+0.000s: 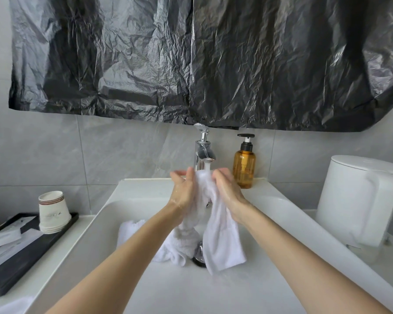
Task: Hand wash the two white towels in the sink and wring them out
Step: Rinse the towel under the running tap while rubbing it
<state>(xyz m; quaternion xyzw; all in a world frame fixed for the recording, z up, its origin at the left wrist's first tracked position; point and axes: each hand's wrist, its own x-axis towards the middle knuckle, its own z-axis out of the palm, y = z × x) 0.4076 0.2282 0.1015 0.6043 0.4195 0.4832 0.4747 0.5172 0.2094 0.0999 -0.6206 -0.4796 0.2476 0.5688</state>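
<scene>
A wet white towel (220, 232) hangs between both hands under the running water of the chrome faucet (203, 150). My left hand (183, 191) presses its left side with fingers fairly straight and blurred. My right hand (227, 191) grips the towel's upper right part with curled fingers. The towel's lower end drapes down over the drain (199, 257). A second white towel (132, 230) lies bunched in the white sink (104, 223), left of the drain and partly behind my left forearm.
An amber pump bottle (244, 166) stands on the sink ledge right of the faucet. Stacked paper cups (52, 211) sit on a black tray (14, 264) at the left. A white lidded bin (359, 200) stands at the right. Black plastic sheeting (191, 60) covers the wall above.
</scene>
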